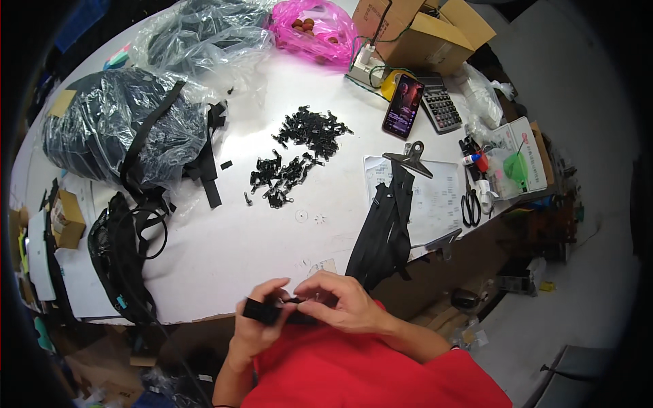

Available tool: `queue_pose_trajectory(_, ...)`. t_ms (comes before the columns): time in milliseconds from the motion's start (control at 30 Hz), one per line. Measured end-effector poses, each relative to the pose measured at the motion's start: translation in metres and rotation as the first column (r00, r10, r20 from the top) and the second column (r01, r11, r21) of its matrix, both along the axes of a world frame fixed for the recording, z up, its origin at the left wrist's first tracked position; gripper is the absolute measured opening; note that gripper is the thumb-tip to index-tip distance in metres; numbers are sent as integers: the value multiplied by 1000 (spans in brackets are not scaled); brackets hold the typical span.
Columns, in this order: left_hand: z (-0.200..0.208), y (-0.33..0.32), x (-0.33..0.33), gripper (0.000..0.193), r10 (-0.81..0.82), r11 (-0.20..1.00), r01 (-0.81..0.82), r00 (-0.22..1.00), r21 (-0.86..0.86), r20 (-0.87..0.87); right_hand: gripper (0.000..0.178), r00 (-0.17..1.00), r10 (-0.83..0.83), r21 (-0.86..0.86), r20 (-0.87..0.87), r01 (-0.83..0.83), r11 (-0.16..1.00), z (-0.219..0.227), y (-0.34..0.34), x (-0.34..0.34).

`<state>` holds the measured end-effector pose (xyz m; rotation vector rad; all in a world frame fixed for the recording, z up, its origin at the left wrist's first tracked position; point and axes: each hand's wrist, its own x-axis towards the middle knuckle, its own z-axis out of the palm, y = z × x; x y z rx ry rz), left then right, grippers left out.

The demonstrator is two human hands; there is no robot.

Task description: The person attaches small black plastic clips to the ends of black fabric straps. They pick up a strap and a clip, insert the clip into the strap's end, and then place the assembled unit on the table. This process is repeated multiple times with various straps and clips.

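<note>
At the table's near edge my left hand is closed round a black zipper tape, whose folded end sticks out on the left. My right hand meets it with thumb and forefinger pinched at the tape's other end. Whatever small part lies between those fingertips is too small to make out. Beyond the hands, loose black zipper sliders lie in two heaps, a farther pile and a nearer pile. More black zipper tapes lie in a bundle to the right, partly over a clipboard with papers.
Plastic-wrapped black rolls and a black bag take up the left side. A pink bag and cardboard box stand at the back. Rightward are a phone, calculator and scissors.
</note>
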<state>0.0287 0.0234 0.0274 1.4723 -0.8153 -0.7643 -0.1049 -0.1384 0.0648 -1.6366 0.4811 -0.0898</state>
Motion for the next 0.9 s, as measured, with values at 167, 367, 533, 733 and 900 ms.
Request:
queue_pose_trajectory(167, 0, 2, -3, 47, -47, 996, 28, 972, 85, 232, 12, 995, 92, 17, -31, -91, 996, -10, -5, 2)
queue_pose_trajectory(367, -6, -4, 1, 27, -25, 995, 12, 991, 101, 133, 11, 990, -137, 372, -20, 135, 918, -36, 5, 0)
queue_pose_trajectory(533, -15, -4, -1, 18, 90, 985, -47, 960, 166, -266, 14, 993, -109, 128, -46, 114, 985, -20, 3, 6)
queue_pose_trajectory(733, -17, -10, -8, 14, 205, 978, -195, 953, -66, 222, 10, 970, -239, 401, -49, 238, 885, -41, 12, 6)
queue_pose_trajectory(900, -28, -11, -7, 20, 164, 986, -159, 900, -47, 404, 8, 965, -212, 626, -153, 261, 735, -44, 9, 27)
